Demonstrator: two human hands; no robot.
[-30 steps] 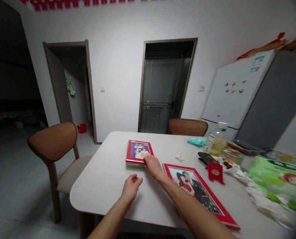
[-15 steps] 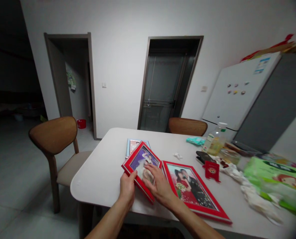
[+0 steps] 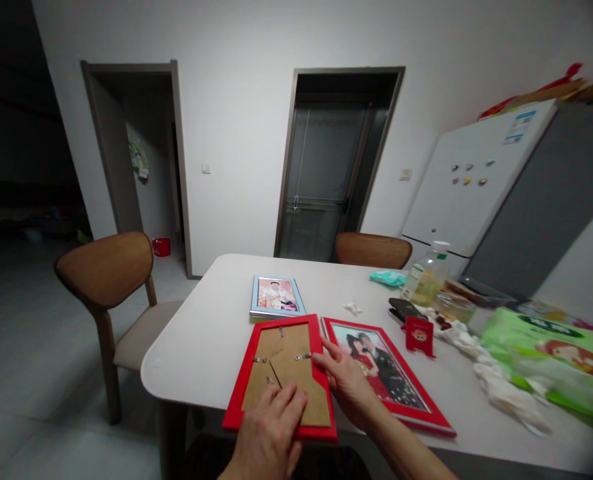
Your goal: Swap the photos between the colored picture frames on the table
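One flipped red frame (image 3: 289,367), two hands (image 3: 271,427) (image 3: 349,387)

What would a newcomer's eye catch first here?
A red rectangular picture frame comes first, brown backing showing, under the left hand and gripped by the right hand over the near edge of the white table. To its right lies a larger red picture frame showing a couple. A green plastic pack sits at far right.

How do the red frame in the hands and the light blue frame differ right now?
The handled red frame has its back facing up; the light blue frame lies picture side up. The left hand and right hand hold the handled red frame, while neither touches the light blue frame. Both are rectangular picture frames.
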